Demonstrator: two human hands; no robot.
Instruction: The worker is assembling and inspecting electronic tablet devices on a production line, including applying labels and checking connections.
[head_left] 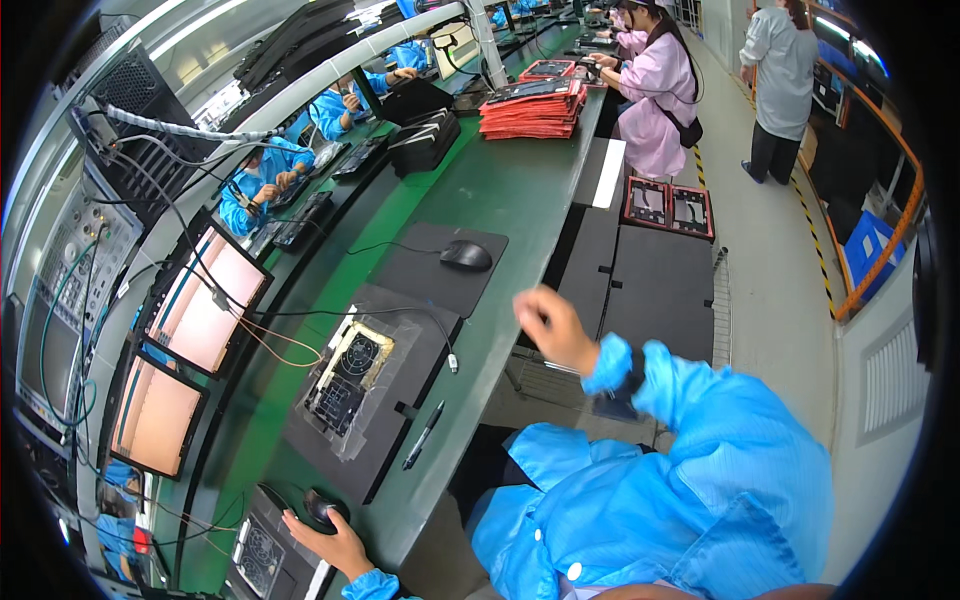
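My left hand (338, 547) is low in the view, its fingers stretched out flat, beside a black computer mouse (320, 505) and a second dark board. My right hand (556, 330) hangs in the air past the bench's near edge, fingers curled in, with nothing visible in them. On the green bench (520, 200) a black board (378, 470) carries a taped-down black circuit part (348, 380) with a round fan-like shape. A black pen (423, 436) lies along the board's right side. A cable plug (452, 362) rests at the board's upper right edge.
Another mouse (466, 256) sits on a dark mat. Two lit monitors (160, 415) stand at left. Stacked red trays (532, 108) lie farther up the bench. Dark panels (655, 280) and a red-framed tray (668, 207) are at right. A person in pink (655, 80) sits ahead; another stands in the aisle.
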